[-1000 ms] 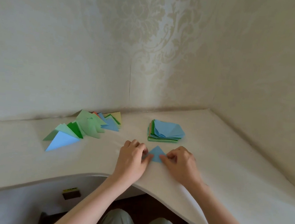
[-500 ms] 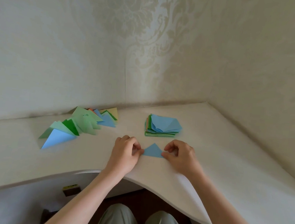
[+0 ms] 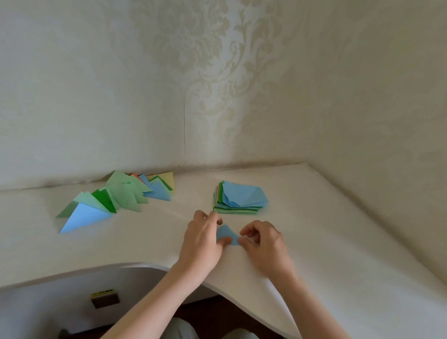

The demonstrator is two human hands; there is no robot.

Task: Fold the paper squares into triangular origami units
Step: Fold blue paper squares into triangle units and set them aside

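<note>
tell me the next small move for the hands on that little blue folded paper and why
Probably press the fold flat against the white desk. The small blue folded paper triangle lies on the desk between both hands, the left hand pinching its left corner and the right hand pinching its right corner, so it seems mid-crease rather than finished like the folded units piled at left.

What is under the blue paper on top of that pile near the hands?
Under the top blue sheet more blue and green sheets show as edges, and thin orange edges show at the left of the stack. Their middles are covered, so I cannot count them.
</note>
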